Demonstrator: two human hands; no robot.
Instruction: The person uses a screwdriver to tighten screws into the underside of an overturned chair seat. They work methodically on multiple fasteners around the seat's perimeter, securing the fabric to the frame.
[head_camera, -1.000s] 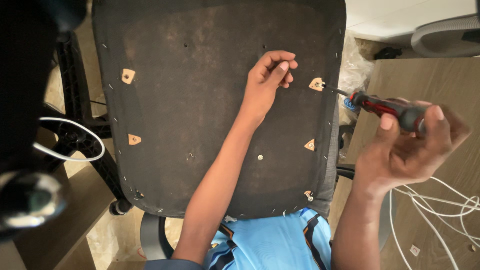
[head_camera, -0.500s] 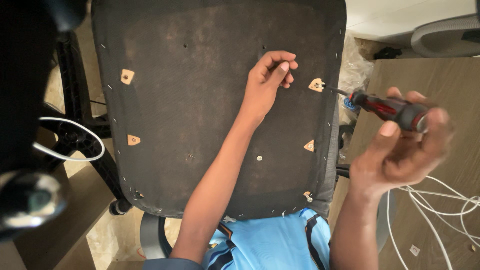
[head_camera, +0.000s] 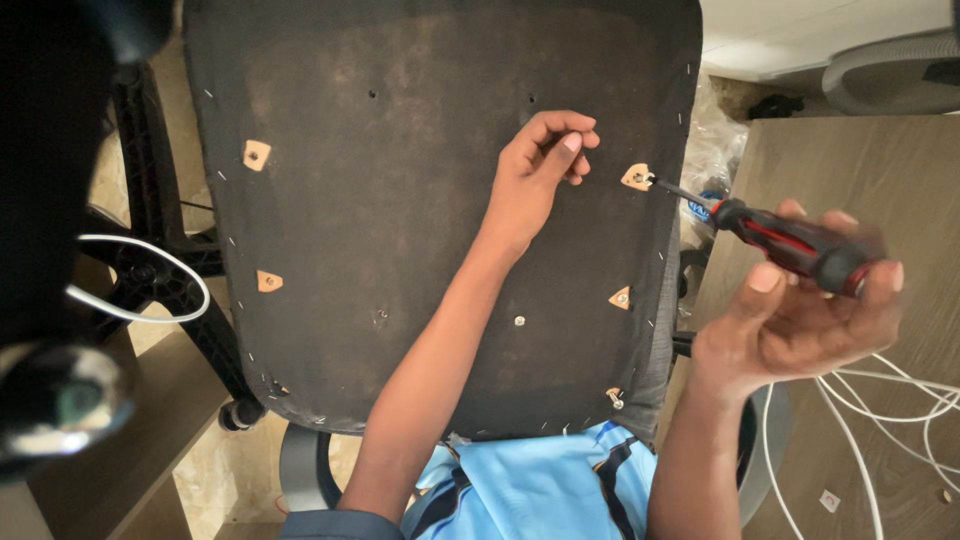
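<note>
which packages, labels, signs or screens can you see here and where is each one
Clear plastic bag: crumpled, see-through wrapping on the floor just right of the upturned chair seat, above the screwdriver held in the right hand.
Small white square tag: flat on the brown wooden board at lower right, beside the white cables; too small to make out any marking.
No signs or screens in view.

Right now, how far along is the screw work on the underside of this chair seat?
The job looks under way. In hand: the right hand holds a red and black screwdriver with its tip at the upper right tan patch, while the left hand rests on the black seat underside. The other tan patches, such as the one at upper left, are untouched; whether their screws are tight cannot be told.
</note>
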